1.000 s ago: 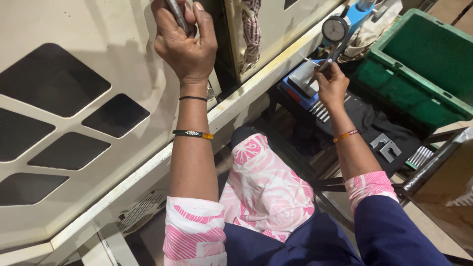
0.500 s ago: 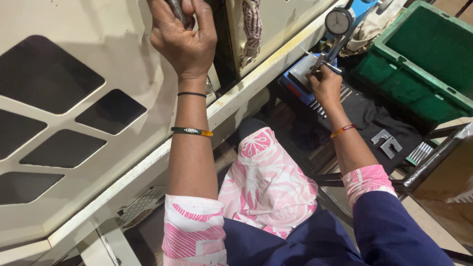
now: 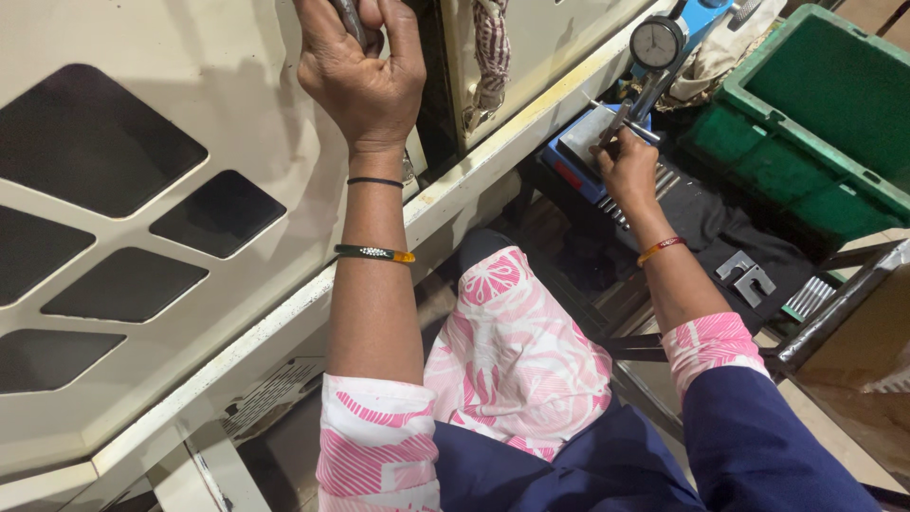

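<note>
My left hand is raised and closed around a metal handle on the cream machine door, which has dark diamond-shaped windows. My right hand reaches out to a dial gauge stand. Its fingers pinch a small part on the grey plate under the gauge's stem. The gauge has a round white face on a blue base. What sits between the fingertips is too small to make out.
A green plastic crate stands at the right. A dark cloth holds flat metal pieces and ribbed parts. A patterned rag hangs on the machine. A brown box is at the lower right.
The view has shifted slightly. My left hand stays on the handle. My right hand stays at the gauge stand, its fingers a little lower on the plate.
</note>
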